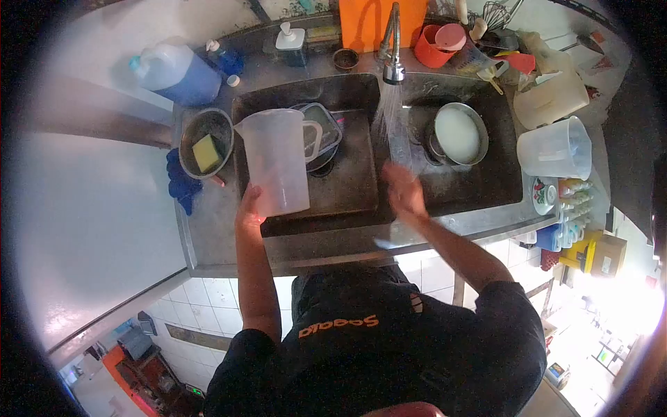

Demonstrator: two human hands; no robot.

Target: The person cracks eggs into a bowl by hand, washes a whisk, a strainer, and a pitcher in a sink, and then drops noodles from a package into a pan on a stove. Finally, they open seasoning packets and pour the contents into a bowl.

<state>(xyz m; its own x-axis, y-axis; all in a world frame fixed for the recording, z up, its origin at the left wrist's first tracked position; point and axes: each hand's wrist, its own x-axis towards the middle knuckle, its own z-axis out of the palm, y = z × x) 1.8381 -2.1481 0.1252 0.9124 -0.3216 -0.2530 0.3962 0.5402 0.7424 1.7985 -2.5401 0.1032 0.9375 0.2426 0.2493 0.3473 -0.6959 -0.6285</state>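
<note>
My left hand (251, 208) grips a translucent plastic pitcher (274, 160) low near its base, tilted over the left sink basin. The pitcher's handle points right and its spout left. My right hand (404, 193), somewhat blurred, is at the lower end of the water stream (393, 118), near the divider between the basins, with nothing visible in it. Water sprays from the flexible metal faucet (394, 69). Behind the pitcher, partly hidden, a clear rectangular container (325, 119) rests on a round bowl in the left basin. A metal pot (479, 149) of whitish liquid stands in the right basin.
A metal bowl (187, 149) with a yellow sponge (206, 153) sits left of the sink, beside a blue cloth (182, 182). A blue-liquid jug (182, 80) and soap dispenser (290, 43) stand behind. Along the right are a red container (429, 50) and clear plastic pitcher (554, 149).
</note>
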